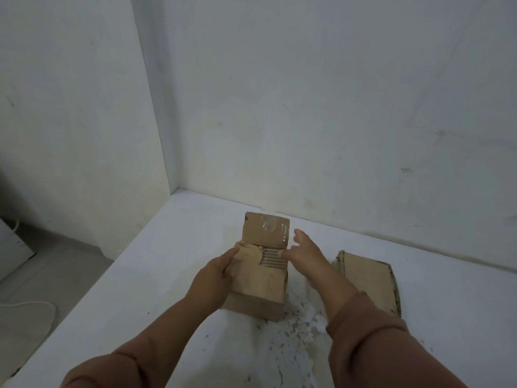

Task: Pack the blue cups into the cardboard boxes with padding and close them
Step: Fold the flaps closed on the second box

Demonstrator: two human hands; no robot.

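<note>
A: Left grip: bare hand, fingers curled round the left edge of the cardboard box, thumb on top of the near flap. Right grip holds nothing. Its fingers are straight and spread, tips touching the right side of that flap by the torn corrugated patch.

B: Where's the box?

A: On the white desk, between both hands, near the wall. A second box lies flat to its right, apart, and looks closed. Contents are hidden, so I can't tell what's inside.

B: Risks?

A: The near flap is worn and ripped, so a hard press could tear it further or cave it in. With only one hand clamped on, the box may skid on the loose crumbs. The far flap could spring back if folded out of order.

B: Orientation?

A: Top faces up. The long axis runs away from the person toward the wall. The far flap, taped and shiny, stands upright at the wall end, not yet folded down.
</note>
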